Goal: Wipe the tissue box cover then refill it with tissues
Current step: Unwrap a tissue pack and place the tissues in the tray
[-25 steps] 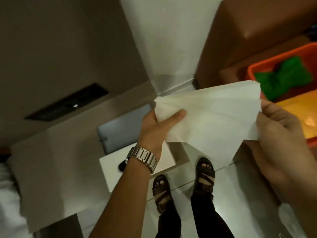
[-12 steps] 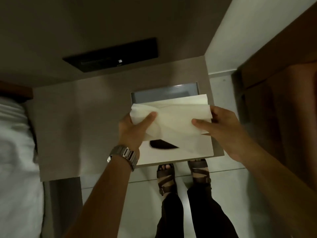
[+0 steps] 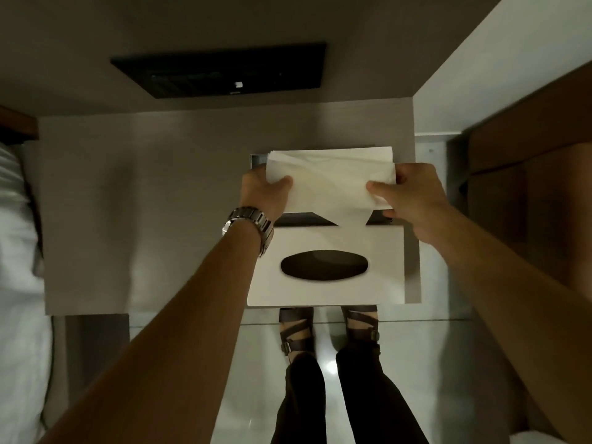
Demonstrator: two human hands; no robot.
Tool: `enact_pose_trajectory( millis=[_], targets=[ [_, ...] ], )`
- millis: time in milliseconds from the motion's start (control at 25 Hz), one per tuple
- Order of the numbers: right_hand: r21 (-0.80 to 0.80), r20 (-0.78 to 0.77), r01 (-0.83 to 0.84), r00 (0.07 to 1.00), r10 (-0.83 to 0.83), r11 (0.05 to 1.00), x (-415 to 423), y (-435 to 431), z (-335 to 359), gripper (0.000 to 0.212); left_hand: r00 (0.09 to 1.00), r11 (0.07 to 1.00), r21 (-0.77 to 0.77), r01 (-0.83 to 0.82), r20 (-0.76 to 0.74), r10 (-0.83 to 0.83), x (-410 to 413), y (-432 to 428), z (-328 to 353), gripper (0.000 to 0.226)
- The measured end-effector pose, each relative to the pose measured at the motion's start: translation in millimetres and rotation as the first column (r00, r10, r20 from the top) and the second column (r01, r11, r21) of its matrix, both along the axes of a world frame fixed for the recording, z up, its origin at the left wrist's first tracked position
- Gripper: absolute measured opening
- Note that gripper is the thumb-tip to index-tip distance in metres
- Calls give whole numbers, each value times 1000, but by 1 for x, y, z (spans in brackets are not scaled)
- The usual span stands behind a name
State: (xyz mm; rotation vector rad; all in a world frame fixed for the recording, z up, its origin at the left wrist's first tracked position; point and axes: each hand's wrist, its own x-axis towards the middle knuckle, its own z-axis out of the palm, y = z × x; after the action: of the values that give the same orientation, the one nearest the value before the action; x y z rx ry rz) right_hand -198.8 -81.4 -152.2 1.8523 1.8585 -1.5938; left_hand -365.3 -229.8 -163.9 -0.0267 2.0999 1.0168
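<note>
A white stack of tissues (image 3: 330,181) is held over the grey base tray (image 3: 256,160) of the tissue box, at the back right of the bedside table. My left hand (image 3: 266,193) grips the stack's left end, thumb on top. My right hand (image 3: 407,197) grips its right end the same way. The white tissue box cover (image 3: 323,290), with a dark oval slot in its top, lies on the table just in front of the tray, reaching the front edge. Most of the tray is hidden under the tissues.
The grey-brown bedside table (image 3: 144,203) fills the middle. A black panel (image 3: 224,72) sits in the wall behind it. White bedding (image 3: 16,251) lies at the left, a brown cabinet (image 3: 528,187) at the right. My sandalled feet (image 3: 326,334) stand on the glossy floor.
Both hands carried the tissues from the right, near an orange bin, over to the table. The loose tissues are now drawn into a flatter stack above the tray. The view has swung left.
</note>
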Motion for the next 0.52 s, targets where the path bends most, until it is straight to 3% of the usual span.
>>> enact_pose_trajectory(
  millis=[80,320,520],
  targets=[
    [42,55,-29,998,26,999,-3,0,-5,42,1000,999,-42,-6,-31,5,-1,5,-4,6],
    [124,149,-110,985,91,986,-7,-6,-14,48,989,972,-233,29,-133,-61,-1,9,-2,40],
    [162,225,-185,963,146,969,-7,-7,-16,53,982,962,-270,31,-172,-80,5,10,4,45]
  ],
)
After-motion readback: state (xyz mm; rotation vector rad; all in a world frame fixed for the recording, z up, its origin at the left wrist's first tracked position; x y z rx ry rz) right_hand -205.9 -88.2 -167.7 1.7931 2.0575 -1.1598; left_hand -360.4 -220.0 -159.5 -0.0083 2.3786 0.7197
